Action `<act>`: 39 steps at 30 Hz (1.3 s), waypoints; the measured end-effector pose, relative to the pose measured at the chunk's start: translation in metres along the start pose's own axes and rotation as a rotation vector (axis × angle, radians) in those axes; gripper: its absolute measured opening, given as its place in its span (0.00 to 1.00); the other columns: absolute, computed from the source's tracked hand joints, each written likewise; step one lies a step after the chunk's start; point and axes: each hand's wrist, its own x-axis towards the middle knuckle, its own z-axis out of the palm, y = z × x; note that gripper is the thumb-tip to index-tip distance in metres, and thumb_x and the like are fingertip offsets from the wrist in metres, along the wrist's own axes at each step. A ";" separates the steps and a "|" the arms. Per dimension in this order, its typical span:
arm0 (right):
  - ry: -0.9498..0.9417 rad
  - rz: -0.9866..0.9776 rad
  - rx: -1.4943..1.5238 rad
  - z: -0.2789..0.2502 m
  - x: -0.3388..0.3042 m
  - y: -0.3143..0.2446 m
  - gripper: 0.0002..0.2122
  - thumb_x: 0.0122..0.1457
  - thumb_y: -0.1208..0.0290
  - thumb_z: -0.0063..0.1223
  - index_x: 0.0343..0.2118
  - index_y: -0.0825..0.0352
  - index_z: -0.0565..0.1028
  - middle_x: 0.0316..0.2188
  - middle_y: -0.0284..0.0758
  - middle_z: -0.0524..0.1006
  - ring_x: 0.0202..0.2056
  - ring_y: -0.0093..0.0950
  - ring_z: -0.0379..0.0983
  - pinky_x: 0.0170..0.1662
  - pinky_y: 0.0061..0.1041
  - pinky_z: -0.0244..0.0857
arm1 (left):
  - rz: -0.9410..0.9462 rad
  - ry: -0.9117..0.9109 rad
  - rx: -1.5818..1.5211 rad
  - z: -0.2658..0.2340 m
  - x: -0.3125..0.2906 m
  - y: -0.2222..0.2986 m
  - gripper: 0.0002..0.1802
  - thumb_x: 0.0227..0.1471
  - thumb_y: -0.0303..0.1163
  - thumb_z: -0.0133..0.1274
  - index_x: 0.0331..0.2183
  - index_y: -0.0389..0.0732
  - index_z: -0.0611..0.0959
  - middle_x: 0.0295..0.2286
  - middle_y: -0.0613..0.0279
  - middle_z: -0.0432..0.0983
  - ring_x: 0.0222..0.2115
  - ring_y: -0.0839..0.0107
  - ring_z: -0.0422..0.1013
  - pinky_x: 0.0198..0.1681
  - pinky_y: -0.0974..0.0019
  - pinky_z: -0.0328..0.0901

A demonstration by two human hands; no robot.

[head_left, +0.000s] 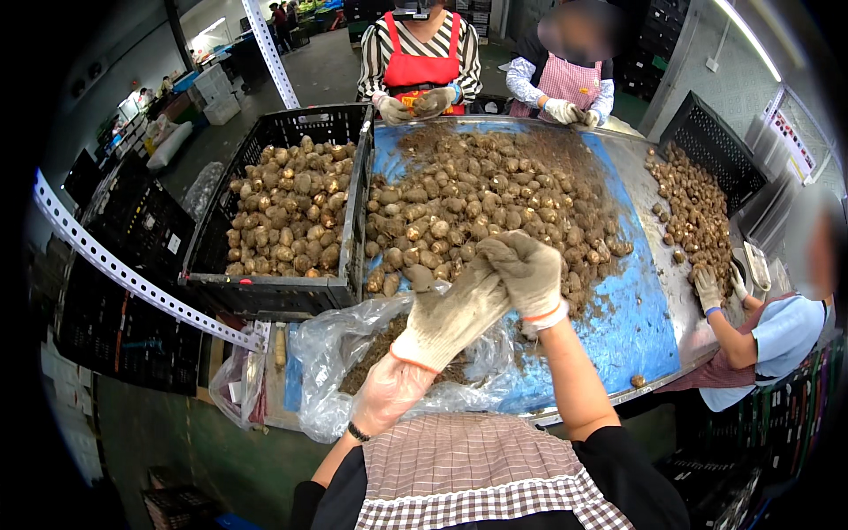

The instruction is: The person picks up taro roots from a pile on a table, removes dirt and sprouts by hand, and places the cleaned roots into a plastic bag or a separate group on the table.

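Note:
My right hand [530, 274], in a soiled knit work glove, is closed on the finger end of another off-white knit glove [455, 318]. That glove stretches over the front of my left hand [393, 393], its orange-edged cuff lying across the hand. A thin clear plastic glove seems to cover the skin behind the cuff, above a dark bracelet. My left fingers are hidden inside the knit glove. Just beyond both hands lies a large heap of small brown taro-like tubers [477, 190] on the blue sheet [649, 300].
At left stands a black crate [256, 291] of tubers. A crumpled clear plastic bag [327, 353] with loose soil lies near me. Two gloved people stand across the table; another, at right, handles a smaller pile [693, 212] by a tipped black crate [711, 146]. A perforated metal post [132, 274] crosses the left.

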 end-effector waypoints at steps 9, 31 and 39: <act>-0.110 -0.324 -0.121 -0.014 0.013 -0.015 0.10 0.53 0.69 0.57 0.36 0.68 0.80 0.30 0.38 0.80 0.30 0.28 0.78 0.35 0.22 0.71 | 0.104 -0.126 0.006 0.036 0.023 -0.005 0.46 0.47 0.46 0.61 0.60 0.35 0.61 0.59 0.50 0.58 0.61 0.58 0.55 0.66 0.55 0.49; -0.536 0.309 0.431 0.011 0.001 -0.009 0.13 0.58 0.66 0.57 0.42 0.70 0.78 0.27 0.29 0.79 0.26 0.17 0.72 0.32 0.19 0.69 | 0.231 -0.052 0.272 0.045 0.027 0.000 0.28 0.57 0.30 0.52 0.56 0.33 0.65 0.55 0.52 0.65 0.55 0.61 0.65 0.60 0.57 0.61; -0.410 0.094 0.225 0.005 -0.010 -0.033 0.09 0.56 0.73 0.56 0.39 0.71 0.80 0.30 0.35 0.81 0.31 0.17 0.74 0.37 0.19 0.69 | 0.169 -0.053 0.334 0.046 0.027 0.003 0.24 0.59 0.33 0.51 0.53 0.32 0.69 0.50 0.54 0.71 0.51 0.66 0.69 0.56 0.64 0.65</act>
